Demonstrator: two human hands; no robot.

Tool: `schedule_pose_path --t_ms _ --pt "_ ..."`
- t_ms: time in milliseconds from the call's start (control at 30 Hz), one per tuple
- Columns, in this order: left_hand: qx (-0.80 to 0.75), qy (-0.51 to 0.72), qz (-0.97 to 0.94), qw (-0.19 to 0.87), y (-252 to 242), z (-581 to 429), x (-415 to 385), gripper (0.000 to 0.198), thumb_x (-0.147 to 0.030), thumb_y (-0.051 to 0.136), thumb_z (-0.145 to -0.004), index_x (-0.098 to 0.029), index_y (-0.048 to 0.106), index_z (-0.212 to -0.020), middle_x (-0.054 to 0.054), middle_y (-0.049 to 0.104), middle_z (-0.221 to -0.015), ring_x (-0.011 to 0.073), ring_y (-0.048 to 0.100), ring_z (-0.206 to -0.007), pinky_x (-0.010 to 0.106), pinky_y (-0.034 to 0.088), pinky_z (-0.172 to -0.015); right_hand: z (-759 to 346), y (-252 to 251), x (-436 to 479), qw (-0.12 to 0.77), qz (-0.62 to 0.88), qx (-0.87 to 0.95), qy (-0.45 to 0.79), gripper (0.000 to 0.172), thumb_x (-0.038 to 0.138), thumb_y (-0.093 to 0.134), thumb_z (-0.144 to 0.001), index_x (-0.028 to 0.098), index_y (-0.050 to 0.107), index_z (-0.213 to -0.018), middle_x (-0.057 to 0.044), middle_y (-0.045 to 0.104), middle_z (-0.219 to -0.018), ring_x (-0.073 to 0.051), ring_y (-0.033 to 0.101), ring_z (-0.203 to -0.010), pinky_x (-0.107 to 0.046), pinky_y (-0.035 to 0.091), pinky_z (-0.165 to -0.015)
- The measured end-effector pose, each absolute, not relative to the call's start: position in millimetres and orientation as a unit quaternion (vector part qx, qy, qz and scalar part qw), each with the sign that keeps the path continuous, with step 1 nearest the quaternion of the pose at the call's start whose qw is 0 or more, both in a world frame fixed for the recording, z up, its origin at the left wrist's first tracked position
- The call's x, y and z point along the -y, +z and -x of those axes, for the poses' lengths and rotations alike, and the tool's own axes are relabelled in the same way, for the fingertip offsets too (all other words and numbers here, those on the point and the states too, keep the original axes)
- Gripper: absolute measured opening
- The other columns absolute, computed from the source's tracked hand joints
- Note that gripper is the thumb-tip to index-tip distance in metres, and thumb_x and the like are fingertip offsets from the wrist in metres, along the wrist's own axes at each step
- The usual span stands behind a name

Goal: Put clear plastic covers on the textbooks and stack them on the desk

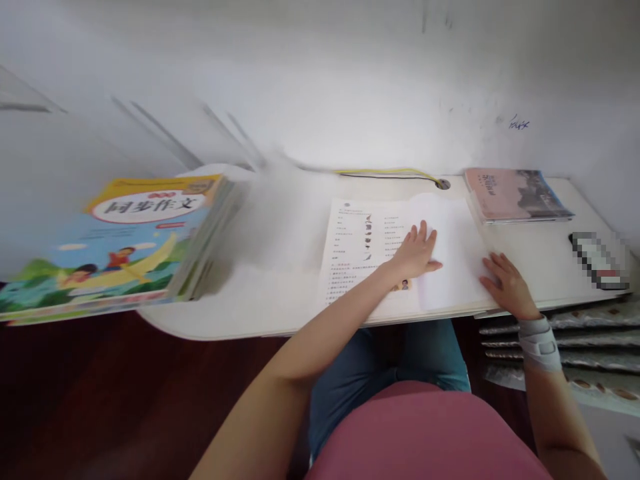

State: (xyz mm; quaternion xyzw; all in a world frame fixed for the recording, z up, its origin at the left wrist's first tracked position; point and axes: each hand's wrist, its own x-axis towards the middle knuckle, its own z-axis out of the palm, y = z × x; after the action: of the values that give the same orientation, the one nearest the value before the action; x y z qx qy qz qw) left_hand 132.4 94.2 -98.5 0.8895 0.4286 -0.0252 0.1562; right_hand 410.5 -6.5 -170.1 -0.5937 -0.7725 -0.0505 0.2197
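Note:
A printed sheet (350,233) with text and small pictures lies face up on the white table. Over its right part rests a blank white sheet (453,267). My left hand (417,252) lies flat with fingers spread, across the border between the printed page and the blank paper. At the blank sheet's right edge, my right hand (511,285) rests with its fingers stretched out and apart. Neither hand has anything gripped in it. A grey band wraps the right wrist.
A stack of colourful books (135,233) stands at the left end of the white table (270,287). Thin booklets (515,193) lie at the back right, near a cable hole (443,184). A phone-like object (600,260), partly blurred out, sits at the far right.

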Motion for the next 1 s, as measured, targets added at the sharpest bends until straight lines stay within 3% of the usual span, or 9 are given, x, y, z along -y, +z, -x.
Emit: schedule_pose_path --t_ms 133,233,367,433,533,633,733,867,1000 --pt "-0.408 -0.024 -0.903 0.131 -108.4 -135.8 -93.0 0.077 -0.049 0.051 -0.087 -0.003 0.03 -0.145 0.025 0.009 -0.157 0.0447 0.007 -0.142 0.049 0.019 -0.113 -409.5 -168.8 5.4 0.209 0.587 0.78 -0.058 0.048 0.042 0.049 -0.091 0.009 0.059 -0.125 -0.022 0.054 -0.134 -0.032 0.042 -0.133 -0.052 0.043 -0.103" --pt "-0.413 -0.002 -0.898 0.148 -106.1 -139.9 -90.1 0.086 -0.056 0.051 -0.085 -0.006 0.022 -0.149 0.023 0.008 -0.157 0.0449 0.005 -0.142 0.051 0.018 -0.113 -410.6 -169.9 4.6 0.207 0.591 0.778 -0.057 0.048 0.043 0.049 -0.091 0.012 0.058 -0.126 -0.02 0.053 -0.136 -0.033 0.042 -0.133 -0.054 0.043 -0.102" --pt "-0.426 0.063 -0.874 0.224 -91.2 -121.3 -90.6 0.084 -0.056 0.042 -0.089 -0.007 0.014 -0.15 0.021 0.004 -0.158 0.0328 0.006 -0.146 0.043 0.021 -0.114 -413.0 -170.2 8.4 0.201 0.599 0.772 -0.063 0.047 0.043 0.047 -0.091 0.015 0.057 -0.127 -0.019 0.052 -0.137 -0.035 0.04 -0.134 -0.057 0.043 -0.1" --pt "-0.468 0.14 -0.834 0.257 -85.3 -90.4 -92.9 0.076 -0.053 0.038 -0.091 -0.009 0.017 -0.15 0.018 0.007 -0.158 0.027 0.009 -0.146 0.04 0.02 -0.115 -410.5 -166.4 12.7 0.185 0.617 0.759 -0.091 0.049 0.044 0.047 -0.091 0.015 0.056 -0.129 -0.021 0.048 -0.14 -0.038 0.037 -0.135 -0.061 0.04 -0.1" --pt "-0.583 0.29 -0.702 0.29 -86.1 -25.6 -91.9 0.068 -0.046 0.044 -0.087 -0.012 0.03 -0.145 0.016 0.022 -0.157 0.0261 0.02 -0.145 0.042 0.022 -0.115 -394.5 -153.9 18.8 0.179 0.626 0.748 -0.129 0.05 0.041 0.048 -0.091 0.018 0.05 -0.135 -0.02 0.043 -0.145 -0.039 0.035 -0.136 -0.064 0.037 -0.101" --pt "-0.633 0.415 -0.515 0.402 -94.6 29.7 -79.7 0.058 -0.043 0.053 -0.079 -0.013 0.049 -0.129 0.018 0.044 -0.145 0.0281 0.045 -0.131 0.041 0.037 -0.105 -360.8 -140.1 21.2 0.201 0.563 0.794 -0.111 0.048 0.035 0.046 -0.093 0.02 0.046 -0.138 -0.018 0.045 -0.144 -0.034 0.038 -0.136 -0.057 0.039 -0.103" --pt "-0.584 0.448 -0.401 0.545 -99.8 53.4 -62.9 0.041 -0.037 0.066 -0.069 -0.014 0.061 -0.102 0.017 0.065 -0.118 0.0268 0.061 -0.111 0.039 0.045 -0.097 -322.1 -135.1 20.1 0.187 0.49 0.848 -0.078 0.046 0.036 0.045 -0.094 0.019 0.046 -0.137 -0.017 0.046 -0.143 -0.031 0.039 -0.135 -0.054 0.038 -0.106" --pt "-0.557 0.467 -0.332 0.601 -96.5 54.1 -55.5 0.029 -0.029 0.074 -0.061 -0.016 0.063 -0.084 0.01 0.072 -0.091 0.0236 0.066 -0.097 0.039 0.048 -0.091 -294.4 -143.7 17.6 0.147 0.464 0.873 -0.045 0.051 0.043 0.045 -0.093 0.013 0.048 -0.135 -0.021 0.05 -0.138 -0.031 0.049 -0.128 -0.049 0.046 -0.101" --pt "-0.528 0.381 -0.386 0.653 -92.7 44.8 -64.8 0.032 -0.036 0.073 -0.065 -0.015 0.068 -0.088 0.014 0.073 -0.09 0.0282 0.067 -0.096 0.042 0.051 -0.084 -293.9 -153.6 18.2 0.151 0.475 0.866 -0.029 0.054 0.044 0.045 -0.093 0.012 0.046 -0.137 -0.022 0.05 -0.138 -0.031 0.048 -0.128 -0.048 0.047 -0.1"
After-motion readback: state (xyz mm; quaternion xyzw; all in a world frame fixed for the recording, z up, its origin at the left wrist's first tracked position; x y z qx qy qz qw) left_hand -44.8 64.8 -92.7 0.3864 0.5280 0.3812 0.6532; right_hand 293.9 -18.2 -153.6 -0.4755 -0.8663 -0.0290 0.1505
